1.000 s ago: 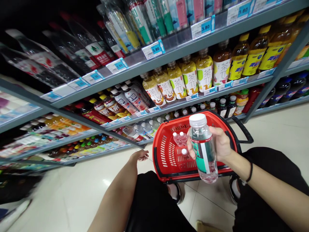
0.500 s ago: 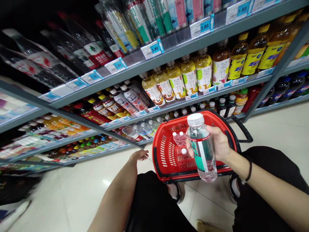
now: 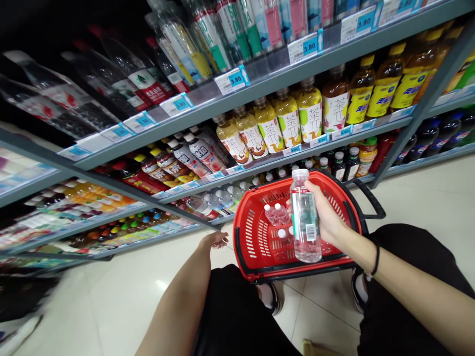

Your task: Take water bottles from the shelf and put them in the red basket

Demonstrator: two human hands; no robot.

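Note:
In my right hand (image 3: 326, 212) is a clear plastic bottle (image 3: 306, 225) with a white cap and a green and white label. It is held nearly upright above a red shopping basket (image 3: 243, 217), its barcode side towards me. Several small clear bottles (image 3: 272, 215) with white caps stand inside the basket; the raised bottle partly hides one of them. Left of the basket, my left hand (image 3: 217, 240) hangs in the air with its fingers loosely bent and nothing in them.
Shelves of drinks run across the front, with yellow tea bottles (image 3: 269, 126) in the middle row and price tags (image 3: 232, 79) along the edges. The basket's black handle (image 3: 369, 200) sticks out to the right. My knees (image 3: 411, 262) flank the basket above the tiled floor (image 3: 126, 296).
My right hand has moved slightly up and left with the bottle, which has turned so its barcode shows. Another small bottle in the basket has come into sight. My left hand has stayed put.

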